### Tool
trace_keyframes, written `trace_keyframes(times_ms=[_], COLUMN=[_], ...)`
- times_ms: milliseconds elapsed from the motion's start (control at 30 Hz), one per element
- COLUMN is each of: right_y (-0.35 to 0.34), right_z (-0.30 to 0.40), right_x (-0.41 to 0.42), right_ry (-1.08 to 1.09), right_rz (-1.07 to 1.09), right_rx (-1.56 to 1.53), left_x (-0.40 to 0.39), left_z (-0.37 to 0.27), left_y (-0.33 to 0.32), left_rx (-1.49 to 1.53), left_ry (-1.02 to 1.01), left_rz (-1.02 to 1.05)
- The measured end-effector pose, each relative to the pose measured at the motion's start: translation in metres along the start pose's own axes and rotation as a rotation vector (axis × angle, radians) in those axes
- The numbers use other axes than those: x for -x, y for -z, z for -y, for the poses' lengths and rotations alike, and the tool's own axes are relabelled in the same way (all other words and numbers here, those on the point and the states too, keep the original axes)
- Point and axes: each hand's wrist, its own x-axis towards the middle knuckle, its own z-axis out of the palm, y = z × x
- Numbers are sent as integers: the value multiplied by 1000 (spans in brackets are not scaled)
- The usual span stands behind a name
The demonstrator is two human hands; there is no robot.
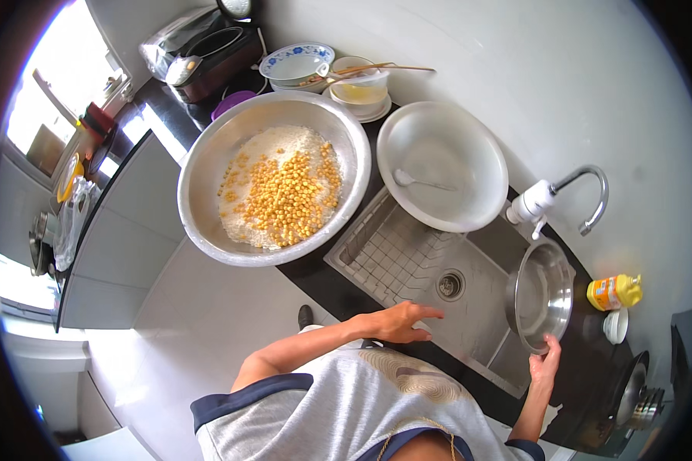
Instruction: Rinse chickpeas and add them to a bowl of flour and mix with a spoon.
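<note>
My right hand (545, 360) grips the near rim of a stainless steel bowl (539, 294), which is tilted over the right end of the sink. My left hand (406, 322) hovers over the front edge of the steel sink (478, 328), fingers spread, holding nothing. Left of the sink stands a large metal basin (205, 236) with yellow soybean-like beans (288, 196) heaped on white grains that look like rice. Behind the sink, a big whitish bowl (438, 135) holds a white spoon (406, 177). A wire dish rack (380, 253) lies in the sink's left part.
A faucet (533, 201) rises at the sink's back edge. A yellow pump bottle (614, 292) and small white bowls (616, 326) stand at the right. At the back are a blue-patterned bowl (297, 60), chopsticks (409, 68) on a container and an open rice cooker (213, 57). A pan (634, 386) is far right.
</note>
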Motion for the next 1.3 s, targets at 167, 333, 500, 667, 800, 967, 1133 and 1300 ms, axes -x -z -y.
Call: trace_keyframes(times_ms=[167, 333, 500, 667, 800, 967, 1133, 1300], right_y=[-171, -399, -630, -757, -805, -827, -827, -827], right_z=[17, 17, -69, -162, -200, -214, -222, -240], right_x=[1, -11, -2, -29, -86, -94, -120, -104], right_ry=[-29, 11, -52, -180, 12, -19, 17, 79], right_rz=[393, 680, 1100, 698, 500, 377, 471, 398], right_rx=[8, 203, 76, -76, 2, 169, 258, 136], left_x=[59, 124, 235, 350, 407, 442, 432, 449], left_z=[15, 9, 61, 115, 129, 175, 185, 207], left_y=[27, 74, 104, 111, 119, 100, 122, 123], left_rx=[408, 754, 701, 611, 636, 533, 581, 269], left_ry=[86, 546, 700, 983, 1102, 1118, 1059, 1050], left_rz=[5, -14, -487, -976, -1096, -1041, -911, -761])
